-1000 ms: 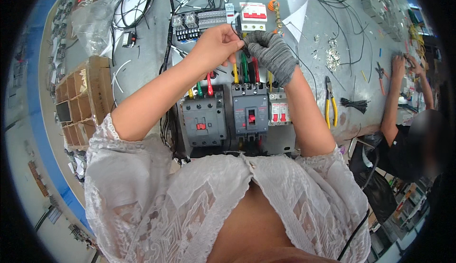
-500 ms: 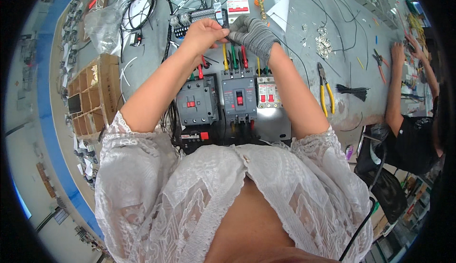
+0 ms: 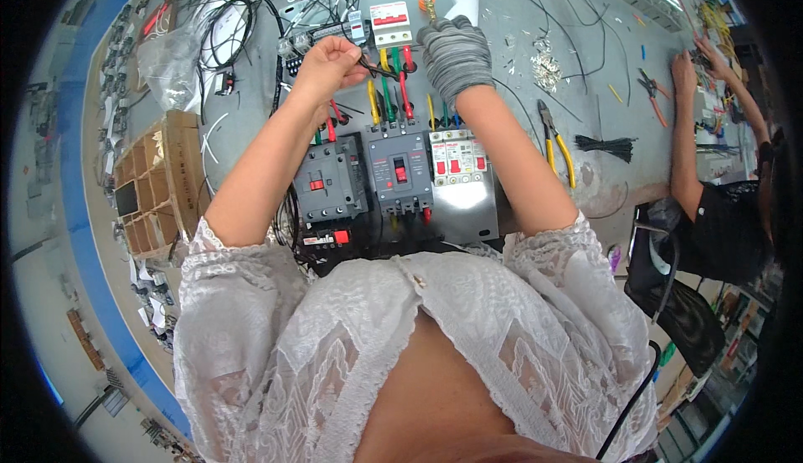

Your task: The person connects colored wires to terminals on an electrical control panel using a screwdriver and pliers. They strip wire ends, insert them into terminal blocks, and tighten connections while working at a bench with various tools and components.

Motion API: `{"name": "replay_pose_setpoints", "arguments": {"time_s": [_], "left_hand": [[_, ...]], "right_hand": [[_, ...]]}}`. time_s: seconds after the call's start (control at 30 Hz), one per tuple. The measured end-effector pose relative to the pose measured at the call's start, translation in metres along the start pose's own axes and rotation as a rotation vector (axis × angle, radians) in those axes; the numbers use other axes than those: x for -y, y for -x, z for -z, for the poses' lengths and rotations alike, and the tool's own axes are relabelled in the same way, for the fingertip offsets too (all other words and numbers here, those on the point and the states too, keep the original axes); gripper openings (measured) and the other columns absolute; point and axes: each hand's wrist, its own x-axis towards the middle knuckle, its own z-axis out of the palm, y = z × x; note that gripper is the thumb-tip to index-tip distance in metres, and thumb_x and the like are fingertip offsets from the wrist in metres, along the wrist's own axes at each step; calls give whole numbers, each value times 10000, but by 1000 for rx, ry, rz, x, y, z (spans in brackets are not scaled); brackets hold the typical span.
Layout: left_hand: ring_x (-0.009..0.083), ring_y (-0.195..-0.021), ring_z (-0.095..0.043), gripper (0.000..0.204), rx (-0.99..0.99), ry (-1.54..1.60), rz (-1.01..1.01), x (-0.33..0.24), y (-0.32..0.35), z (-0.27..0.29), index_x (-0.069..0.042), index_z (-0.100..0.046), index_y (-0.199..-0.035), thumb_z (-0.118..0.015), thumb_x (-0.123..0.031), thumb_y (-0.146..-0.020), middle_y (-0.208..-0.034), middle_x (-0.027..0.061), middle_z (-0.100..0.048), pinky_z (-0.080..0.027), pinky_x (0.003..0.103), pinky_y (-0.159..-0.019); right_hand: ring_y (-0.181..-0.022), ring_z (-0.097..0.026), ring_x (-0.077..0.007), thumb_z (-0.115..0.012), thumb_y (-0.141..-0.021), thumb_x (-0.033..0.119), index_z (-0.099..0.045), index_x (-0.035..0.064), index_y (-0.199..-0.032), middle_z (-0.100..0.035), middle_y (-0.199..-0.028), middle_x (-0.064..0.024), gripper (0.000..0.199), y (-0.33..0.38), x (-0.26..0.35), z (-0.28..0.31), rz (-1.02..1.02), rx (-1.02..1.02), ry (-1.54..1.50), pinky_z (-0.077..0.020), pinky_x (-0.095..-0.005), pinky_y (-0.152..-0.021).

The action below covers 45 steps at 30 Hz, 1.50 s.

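Observation:
My bare left hand (image 3: pixel 328 63) is closed on a thin black wire (image 3: pixel 375 68) above the grey circuit breakers (image 3: pixel 366 174) on a metal mounting plate (image 3: pixel 468 208). My right hand (image 3: pixel 456 53), in a grey knit glove, is curled over the upper ends of the red, green and yellow wires (image 3: pixel 393 86) that rise from the breakers. What the gloved fingers hold is hidden. A white breaker with red switches (image 3: pixel 390 21) lies just beyond both hands.
Yellow-handled pliers (image 3: pixel 554 141) and a bundle of black cable ties (image 3: pixel 609 147) lie right of the plate. A cardboard box with compartments (image 3: pixel 159 183) stands at the left. Black cable coils (image 3: pixel 238 24) lie at the back left. Another person's arm (image 3: pixel 687 128) reaches over the table at right.
Both hands have stayed together above the breakers, shifting slightly along the coloured wires. The view has tilted, so the plate sits lower and more centred.

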Motion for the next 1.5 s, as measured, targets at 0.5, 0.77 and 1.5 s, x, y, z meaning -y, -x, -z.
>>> {"name": "replay_pose_setpoints", "arguments": {"time_s": [0.5, 0.77, 1.5], "left_hand": [[128, -847, -640, 90, 5, 234, 17, -4, 3, 3, -106, -540, -983, -583, -66, -915, -973, 81, -688, -532, 262, -816], [139, -854, -652, 162, 18, 258, 28, -7, 0, 3, -129, -476, -939, -605, -40, -895, -950, 104, -693, -536, 267, -796], [59, -704, -528, 131, -6, 13, -130, -7, 1, 8, -73, -533, -995, -598, -75, -880, -908, 49, -691, -429, 207, -660]], "right_hand": [[-1262, -473, -278, -604, -810, 127, -594, 75, -1199, -536, -1297, -113, 392, -21, 6, -15, 86, 327, 159, -407, -459, -973], [-1259, -466, -309, -665, -739, 130, -605, 23, -1158, -522, -1311, -142, 437, -32, -6, -48, 68, 270, 137, -410, -453, -975], [-1024, -595, -276, -621, -772, 58, -642, 146, -1047, -615, -1089, -101, 290, -1, -7, -4, 236, 309, 147, -489, -360, -914]]}}
